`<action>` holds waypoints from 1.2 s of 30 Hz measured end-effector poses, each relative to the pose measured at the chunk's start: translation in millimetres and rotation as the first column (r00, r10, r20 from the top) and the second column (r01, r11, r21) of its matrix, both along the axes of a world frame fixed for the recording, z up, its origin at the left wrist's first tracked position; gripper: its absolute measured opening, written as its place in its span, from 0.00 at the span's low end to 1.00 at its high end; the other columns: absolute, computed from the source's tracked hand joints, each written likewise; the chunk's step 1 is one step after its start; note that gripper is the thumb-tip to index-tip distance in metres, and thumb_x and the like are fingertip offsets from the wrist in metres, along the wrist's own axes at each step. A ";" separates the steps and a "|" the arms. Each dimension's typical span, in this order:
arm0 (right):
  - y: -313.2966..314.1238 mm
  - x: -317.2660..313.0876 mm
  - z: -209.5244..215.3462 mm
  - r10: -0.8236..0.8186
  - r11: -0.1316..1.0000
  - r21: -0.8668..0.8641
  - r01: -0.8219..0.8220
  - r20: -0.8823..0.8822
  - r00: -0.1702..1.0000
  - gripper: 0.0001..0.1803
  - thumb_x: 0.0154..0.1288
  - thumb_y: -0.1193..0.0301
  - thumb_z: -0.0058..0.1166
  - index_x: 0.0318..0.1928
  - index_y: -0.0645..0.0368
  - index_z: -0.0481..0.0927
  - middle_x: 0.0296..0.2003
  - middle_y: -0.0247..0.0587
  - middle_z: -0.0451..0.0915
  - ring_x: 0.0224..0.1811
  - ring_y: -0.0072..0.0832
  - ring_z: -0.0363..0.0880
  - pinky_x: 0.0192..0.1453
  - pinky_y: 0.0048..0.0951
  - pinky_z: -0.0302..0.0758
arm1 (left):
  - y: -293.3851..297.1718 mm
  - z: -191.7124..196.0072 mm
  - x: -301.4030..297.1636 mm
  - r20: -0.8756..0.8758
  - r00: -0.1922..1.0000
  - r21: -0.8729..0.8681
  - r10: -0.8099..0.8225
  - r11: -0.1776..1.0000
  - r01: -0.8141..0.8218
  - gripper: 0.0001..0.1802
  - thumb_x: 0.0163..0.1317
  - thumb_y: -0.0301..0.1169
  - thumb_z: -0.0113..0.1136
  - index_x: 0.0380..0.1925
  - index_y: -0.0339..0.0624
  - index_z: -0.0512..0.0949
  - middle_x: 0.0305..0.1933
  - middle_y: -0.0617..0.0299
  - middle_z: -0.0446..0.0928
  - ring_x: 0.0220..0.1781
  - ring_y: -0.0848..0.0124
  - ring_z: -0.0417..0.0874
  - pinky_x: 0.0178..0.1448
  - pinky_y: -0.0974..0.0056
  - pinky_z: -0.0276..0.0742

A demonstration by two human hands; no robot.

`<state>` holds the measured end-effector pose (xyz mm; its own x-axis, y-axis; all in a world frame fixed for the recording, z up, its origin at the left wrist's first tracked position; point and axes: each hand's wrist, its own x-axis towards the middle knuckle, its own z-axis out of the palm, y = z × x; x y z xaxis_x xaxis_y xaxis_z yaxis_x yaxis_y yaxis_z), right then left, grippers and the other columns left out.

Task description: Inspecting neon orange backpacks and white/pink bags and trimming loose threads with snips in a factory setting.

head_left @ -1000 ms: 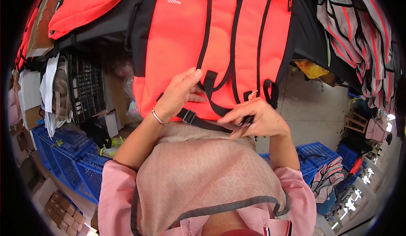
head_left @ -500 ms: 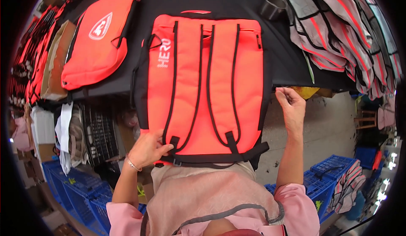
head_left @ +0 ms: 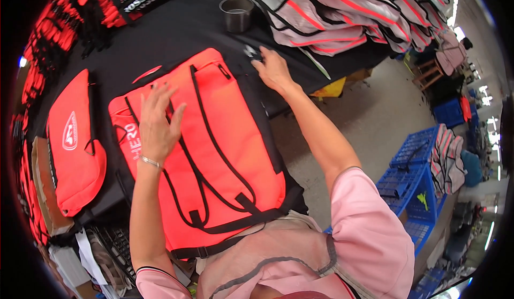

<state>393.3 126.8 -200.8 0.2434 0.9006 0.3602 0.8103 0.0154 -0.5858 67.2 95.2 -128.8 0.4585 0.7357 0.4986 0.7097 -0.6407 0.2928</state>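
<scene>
A bright coral-red backpack [head_left: 233,122] with black trim lies strap side up, its upper part on the black-covered table and its lower end against my body. My left hand [head_left: 158,127] is over its upper left part by the shoulder straps, fingers spread and holding nothing. Past the backpack's top right corner, my right hand [head_left: 274,70] reaches over the table. Its thumb and forefinger are apart beside a small dark and silvery item [head_left: 251,53], too blurred to name. A metal cup [head_left: 236,14] stands just beyond that hand.
Another coral-red bag [head_left: 75,149] lies at the left by a cardboard box [head_left: 45,186]. Grey pieces with red stripes [head_left: 332,15] are heaped at the far right. Blue plastic crates [head_left: 412,165] stand on the floor to the right. Red and black goods [head_left: 69,26] fill the far left.
My left hand has left the backpack's lower strap end and moved up over its upper part. My right hand has gone from a pinch beside the backpack to reaching across the table. The view has turned.
</scene>
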 end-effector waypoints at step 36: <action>151.6 9.4 135.7 0.014 0.993 -0.091 0.076 0.728 0.685 0.09 0.62 0.70 0.52 0.34 0.59 0.83 0.34 0.50 0.85 0.37 0.48 0.85 0.44 0.50 0.79 | -72.2 -52.3 -10.1 -0.323 0.946 -0.257 0.015 0.961 -0.103 0.50 0.51 0.64 0.61 0.70 0.52 0.63 0.79 0.49 0.47 0.81 0.53 0.46 0.71 0.23 0.23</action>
